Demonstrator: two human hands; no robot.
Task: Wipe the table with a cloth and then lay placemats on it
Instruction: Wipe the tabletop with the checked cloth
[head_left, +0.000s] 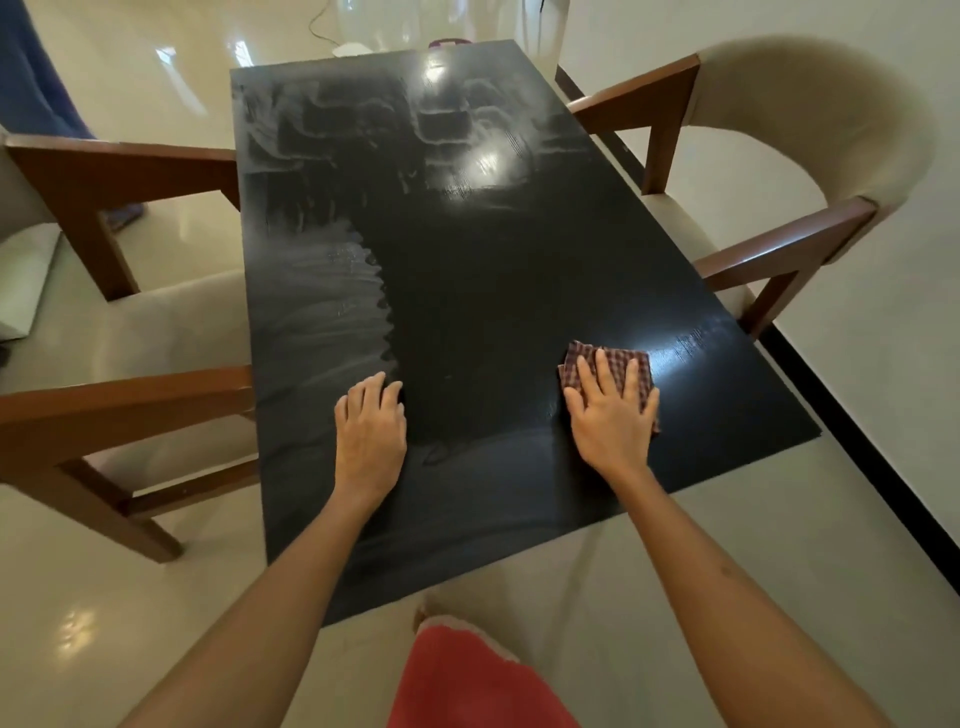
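Wiping step, placemats nowhere in view. Cloth (613, 371) folded flat on the table (467, 291), near right part, under the right hand (613, 415), fingers straight and spread, pressing. Left hand (370, 431) empty, resting on the near left, fingertips bent a little. Best done with even palm pressure and long overlapping strokes across the hazy streaks at left and far end.

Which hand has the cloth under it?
The right hand: it presses flat on the checked cloth. The left hand rests bare on the table.
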